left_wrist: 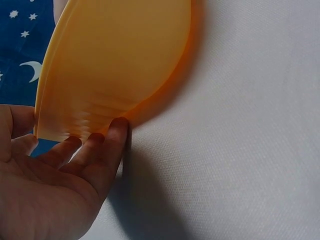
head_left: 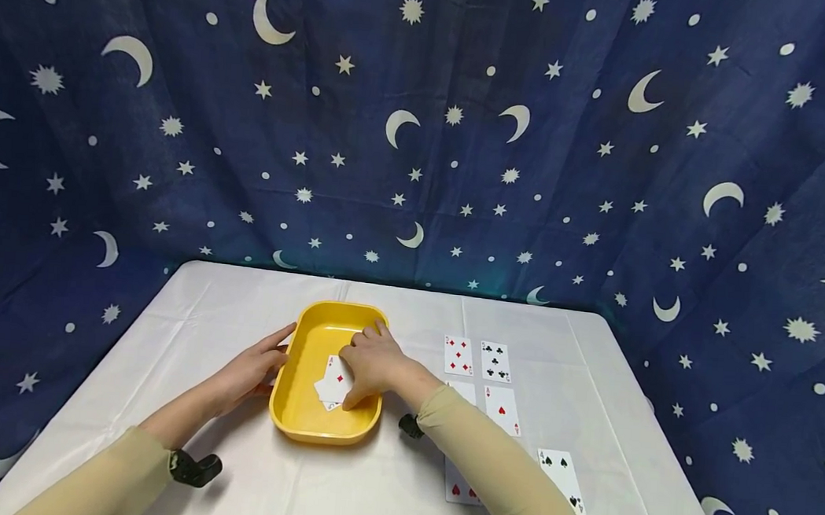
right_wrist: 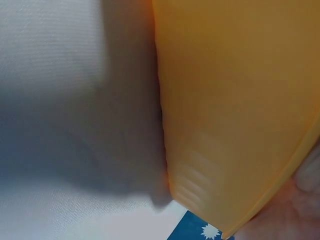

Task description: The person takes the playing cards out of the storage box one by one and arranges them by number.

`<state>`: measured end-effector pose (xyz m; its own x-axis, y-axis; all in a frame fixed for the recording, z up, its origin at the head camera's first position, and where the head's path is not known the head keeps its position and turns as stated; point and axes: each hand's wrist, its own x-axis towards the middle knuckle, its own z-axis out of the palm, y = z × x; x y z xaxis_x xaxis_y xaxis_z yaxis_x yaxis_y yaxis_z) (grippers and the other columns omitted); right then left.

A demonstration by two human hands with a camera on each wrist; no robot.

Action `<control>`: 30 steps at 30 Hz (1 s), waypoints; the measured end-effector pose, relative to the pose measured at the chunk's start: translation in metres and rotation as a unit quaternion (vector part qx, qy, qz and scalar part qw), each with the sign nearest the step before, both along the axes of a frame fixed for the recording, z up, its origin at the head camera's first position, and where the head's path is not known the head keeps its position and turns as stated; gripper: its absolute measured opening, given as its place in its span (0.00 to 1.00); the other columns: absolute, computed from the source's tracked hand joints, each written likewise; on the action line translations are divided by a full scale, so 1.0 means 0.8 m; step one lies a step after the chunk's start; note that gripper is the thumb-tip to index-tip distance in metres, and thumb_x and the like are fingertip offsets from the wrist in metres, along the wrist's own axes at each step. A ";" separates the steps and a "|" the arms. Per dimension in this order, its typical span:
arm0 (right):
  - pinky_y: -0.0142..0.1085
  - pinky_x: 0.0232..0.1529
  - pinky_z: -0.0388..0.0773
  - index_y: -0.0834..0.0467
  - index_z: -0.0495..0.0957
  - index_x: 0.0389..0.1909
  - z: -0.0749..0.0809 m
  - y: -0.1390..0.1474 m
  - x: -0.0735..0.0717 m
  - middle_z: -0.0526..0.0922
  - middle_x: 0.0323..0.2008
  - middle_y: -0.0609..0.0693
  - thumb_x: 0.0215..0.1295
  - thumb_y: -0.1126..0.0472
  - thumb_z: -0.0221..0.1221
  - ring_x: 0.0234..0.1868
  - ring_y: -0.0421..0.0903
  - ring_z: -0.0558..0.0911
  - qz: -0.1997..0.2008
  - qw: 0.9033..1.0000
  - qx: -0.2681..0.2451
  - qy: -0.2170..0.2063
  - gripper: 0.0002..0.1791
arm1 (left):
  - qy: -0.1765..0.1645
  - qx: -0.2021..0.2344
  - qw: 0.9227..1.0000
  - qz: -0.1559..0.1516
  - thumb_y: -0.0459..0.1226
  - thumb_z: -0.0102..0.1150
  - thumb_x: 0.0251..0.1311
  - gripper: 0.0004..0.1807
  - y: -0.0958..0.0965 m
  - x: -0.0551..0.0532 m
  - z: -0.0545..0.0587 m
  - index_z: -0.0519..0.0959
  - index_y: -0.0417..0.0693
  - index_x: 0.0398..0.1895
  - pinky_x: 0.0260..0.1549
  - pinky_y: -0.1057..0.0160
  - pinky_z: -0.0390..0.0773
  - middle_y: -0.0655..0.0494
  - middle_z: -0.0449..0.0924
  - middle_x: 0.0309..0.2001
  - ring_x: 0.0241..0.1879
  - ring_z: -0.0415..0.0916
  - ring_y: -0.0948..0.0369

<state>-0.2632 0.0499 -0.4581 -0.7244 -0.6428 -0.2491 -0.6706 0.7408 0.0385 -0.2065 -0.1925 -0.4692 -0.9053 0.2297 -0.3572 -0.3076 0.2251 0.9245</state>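
Note:
A yellow tray [head_left: 289,419] stands on the white table, with a few overlapping playing cards [head_left: 334,379] inside, an ace of diamonds on top. My left hand [head_left: 249,373] is at the tray's left side; in the left wrist view its fingertips [left_wrist: 119,127] touch the tray's outer wall [left_wrist: 125,55]. Reaching in over the right rim, my right hand [head_left: 377,364] has its thumb and a finger beside the top card's right edge. Whether it grips that card is unclear. The right wrist view mostly shows the tray's outer wall [right_wrist: 225,100].
Right of the tray lie a five of diamonds [head_left: 458,356], a five of clubs [head_left: 495,362], an ace of hearts [head_left: 502,410] and a four of spades [head_left: 561,481]. A hearts card [head_left: 458,493] is partly under the right sleeve. A star-patterned curtain [head_left: 459,79] hangs behind the table.

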 end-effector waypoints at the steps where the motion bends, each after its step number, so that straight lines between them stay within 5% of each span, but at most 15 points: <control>1: 0.54 0.77 0.42 0.44 0.78 0.63 0.000 0.001 0.001 0.76 0.51 0.43 0.41 0.26 0.73 0.58 0.47 0.67 0.001 1.000 -0.002 -0.001 0.46 | 0.000 -0.001 1.000 0.000 0.39 0.41 0.76 0.37 0.000 0.001 0.000 0.45 0.62 0.84 0.55 0.48 0.80 0.37 0.53 0.78 0.66 0.71 0.44; 13: 0.49 0.73 0.53 0.39 0.70 0.72 0.009 0.009 0.004 0.74 0.54 0.44 0.45 0.31 0.75 0.60 0.46 0.67 0.019 0.998 -0.060 -0.008 0.51 | 0.003 0.004 1.000 -0.007 0.38 0.41 0.76 0.37 -0.002 -0.003 -0.005 0.45 0.62 0.84 0.57 0.45 0.78 0.36 0.52 0.78 0.68 0.67 0.43; 30: 0.46 0.70 0.59 0.38 0.68 0.74 0.064 0.056 0.011 0.72 0.62 0.46 0.44 0.34 0.76 0.64 0.48 0.64 -0.008 0.991 -0.134 0.013 0.53 | 0.008 0.011 1.000 -0.003 0.37 0.42 0.75 0.37 0.000 0.001 -0.004 0.45 0.60 0.85 0.54 0.47 0.80 0.35 0.54 0.77 0.65 0.70 0.45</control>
<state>-0.2541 0.0950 -0.4066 -0.7384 -0.6723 -0.0523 -0.6606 0.7368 -0.1442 -0.2055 -0.1922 -0.4723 -0.9094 0.2426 -0.3379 -0.2922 0.2055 0.9340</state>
